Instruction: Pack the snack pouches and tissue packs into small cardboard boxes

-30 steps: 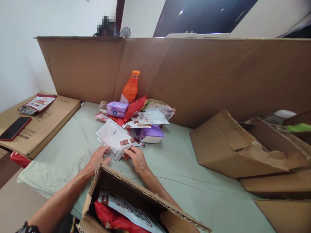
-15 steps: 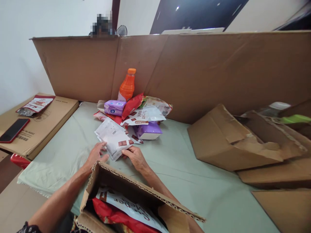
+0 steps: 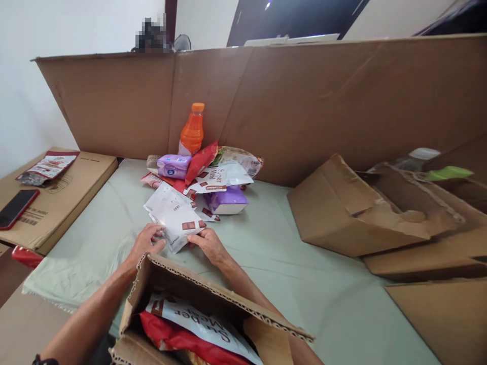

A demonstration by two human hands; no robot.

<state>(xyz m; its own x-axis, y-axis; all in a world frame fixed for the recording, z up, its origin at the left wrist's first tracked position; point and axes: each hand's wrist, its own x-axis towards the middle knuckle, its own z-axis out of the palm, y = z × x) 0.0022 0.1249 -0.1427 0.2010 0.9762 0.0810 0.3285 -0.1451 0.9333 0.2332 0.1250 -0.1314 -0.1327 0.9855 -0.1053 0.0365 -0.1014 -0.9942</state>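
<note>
A flat white sachet (image 3: 178, 223) with brown squares lies at the front of a heap of packets. My right hand (image 3: 208, 245) pinches its lower right corner between thumb and fingers. At its left edge is my left hand (image 3: 149, 242), fingers loosely curled and apart; whether they touch the sachet is hard to tell. Another white sachet (image 3: 158, 200) shows partly beneath it. Close to my body, an open cardboard box (image 3: 213, 289) stands between my forearms. Inside are a white "Super Meal" pouch (image 3: 201, 322) and a red packet (image 3: 167, 334).
Behind the sachets are an orange bottle (image 3: 192, 131), purple packs (image 3: 228, 201), a red packet (image 3: 201, 161) and other pouches. A cardboard wall (image 3: 304, 106) closes the back. More boxes (image 3: 353, 223) stand right; a phone (image 3: 18, 209) and pouch (image 3: 48, 166) lie left. A person's head shows beyond.
The view has shifted slightly, so most things sit a little further left and higher. Both hands keep nearly the same places at the sachet.
</note>
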